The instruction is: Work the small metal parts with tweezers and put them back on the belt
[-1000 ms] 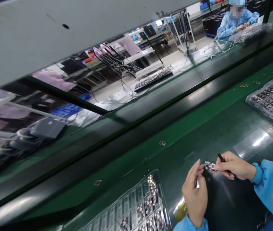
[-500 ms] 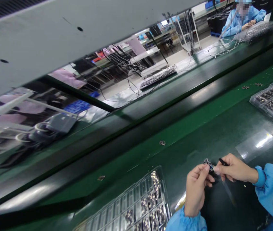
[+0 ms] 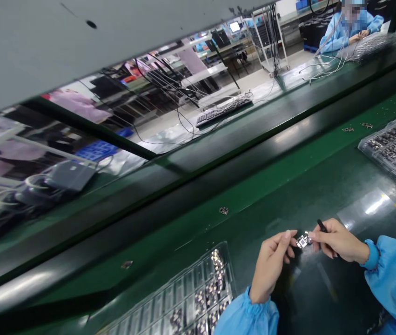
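Note:
A small silvery circuit board is pinched at its right edge between the thumb and index finger of my right hand. A slim black-ended tool also sits in that hand, its end sticking up past the index finger; the rest is mostly hidden. My left hand is at the board's left edge, fingers loosely curled and slightly apart; whether a fingertip touches the board is unclear. Below left, a clear compartment tray holds several similar boards on its right side.
Another filled clear tray lies at the right. Loose boards are scattered on the green bench. A transparent sheet lies beyond my right hand. A raised dark rail crosses behind. A person in blue sits far right.
The board has turned over, showing a bright face, and has passed from my left fingers to my right. My left hand has drawn back slightly left. The view has shifted a little.

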A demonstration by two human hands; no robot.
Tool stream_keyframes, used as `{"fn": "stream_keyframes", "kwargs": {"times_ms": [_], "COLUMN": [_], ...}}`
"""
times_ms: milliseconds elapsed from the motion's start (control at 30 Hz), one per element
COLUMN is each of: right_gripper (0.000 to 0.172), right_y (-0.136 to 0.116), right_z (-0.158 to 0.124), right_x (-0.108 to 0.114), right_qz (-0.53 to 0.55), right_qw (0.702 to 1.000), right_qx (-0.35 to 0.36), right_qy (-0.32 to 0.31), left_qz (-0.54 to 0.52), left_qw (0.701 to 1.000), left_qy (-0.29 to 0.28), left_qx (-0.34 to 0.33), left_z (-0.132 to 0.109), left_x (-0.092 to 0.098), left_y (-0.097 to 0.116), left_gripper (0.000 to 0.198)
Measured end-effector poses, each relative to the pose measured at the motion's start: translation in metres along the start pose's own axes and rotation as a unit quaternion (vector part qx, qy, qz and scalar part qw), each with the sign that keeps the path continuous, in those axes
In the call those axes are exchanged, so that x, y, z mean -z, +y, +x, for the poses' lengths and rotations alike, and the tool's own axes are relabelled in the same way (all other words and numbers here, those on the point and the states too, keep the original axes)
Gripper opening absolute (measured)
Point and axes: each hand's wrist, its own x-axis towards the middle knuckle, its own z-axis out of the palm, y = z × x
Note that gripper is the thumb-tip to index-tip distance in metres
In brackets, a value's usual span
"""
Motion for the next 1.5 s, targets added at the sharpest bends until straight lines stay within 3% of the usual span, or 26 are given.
{"fn": "stream_keyframes", "kwargs": {"times_ms": [267, 433, 600, 900, 1033, 1100, 1200, 1367, 1433, 1500], "right_gripper": [0.040, 0.040, 0.039, 0.041, 0.041, 0.039, 0.036, 0.029, 0.025, 0.020], "right_y": [0.006, 0.005, 0.004, 0.003, 0.003, 0.004, 0.005, 0.009, 0.011, 0.014], "right_z": [0.003, 0.004, 0.007, 0.011, 0.010, 0.010, 0.009, 0.010, 0.010, 0.011], "right_x": [0.000, 0.006, 0.010, 0.003, 0.003, 0.003, 0.002, 0.003, 0.002, 0.001], "right_qz": [0.018, -0.010, 0.000, -0.006, -0.014, -0.022, -0.040, -0.052, -0.049, -0.047], "right_qw": [1.000, 0.999, 0.999, 0.999, 0.998, 0.997, 0.997, 0.997, 0.996, 0.996], "right_qx": [-0.012, -0.018, -0.011, -0.034, -0.027, -0.022, -0.019, -0.032, -0.034, -0.028], "right_qy": [0.001, 0.034, 0.052, 0.029, 0.054, 0.066, 0.057, 0.053, 0.064, 0.076], "left_qz": [0.009, 0.141, 0.179, 0.168, 0.180, 0.210, 0.248, 0.291, 0.312, 0.337], "left_qw": [0.999, 0.984, 0.972, 0.966, 0.964, 0.965, 0.964, 0.950, 0.939, 0.925], "left_qy": [-0.046, -0.110, -0.150, -0.198, -0.196, -0.155, -0.075, 0.062, 0.116, 0.163], "left_qx": [0.017, -0.009, -0.022, -0.006, 0.002, -0.023, -0.062, -0.097, -0.086, -0.064], "left_z": [0.010, 0.037, 0.057, 0.049, 0.049, 0.060, 0.093, 0.156, 0.159, 0.146], "left_x": [0.002, 0.022, 0.033, 0.013, 0.019, 0.031, 0.057, 0.126, 0.163, 0.200], "left_y": [-0.006, 0.015, 0.032, 0.027, 0.024, 0.027, 0.038, 0.058, 0.059, 0.056], "left_gripper": [0.034, 0.035, 0.030, 0.030, 0.032, 0.032, 0.033, 0.040, 0.046, 0.049]}}
